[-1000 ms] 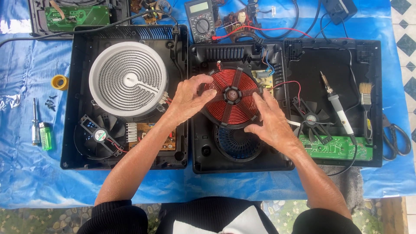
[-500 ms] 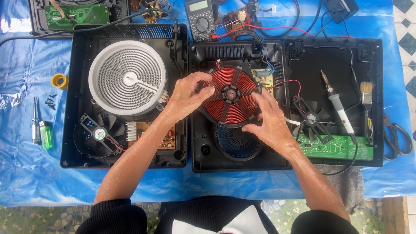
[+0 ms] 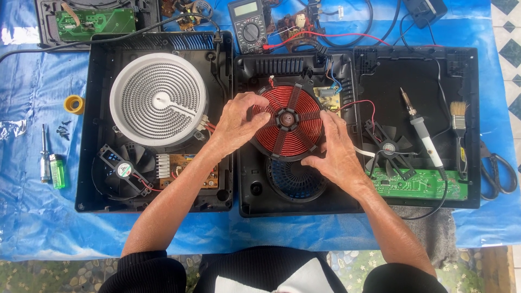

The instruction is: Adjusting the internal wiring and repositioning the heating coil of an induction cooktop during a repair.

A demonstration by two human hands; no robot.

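The fingers of the left hand [image 3: 239, 122] curl over the left edge of the copper coil [image 3: 287, 120], thumb and fingertips closed on its rim. The right hand [image 3: 335, 149] presses flat against the coil's right and lower edge, fingers spread narrow and pinching the black frame of the disc from the side. Between them the coil sits in the upper half of the middle black case [image 3: 255, 195], just above a round blue vent grille [image 3: 296, 179].

Compared with the two earlier views, very little has shifted: the left thumb has crept a little further onto the coil and the right fingers have slid slightly up its edge, while the coil itself lies in the same place. Judging from this, the person is still adjusting the grip on the coil rather than having moved it.

To the left, another open case holds a white spiral heater [image 3: 157, 100] and a small fan [image 3: 124, 169]. To the right, a third case holds a loose fan [image 3: 388, 147], a soldering iron [image 3: 420, 127], a brush [image 3: 459, 130] and a green circuit board [image 3: 420, 184]. A multimeter [image 3: 248, 24] lies above on the blue sheet [image 3: 32, 206].
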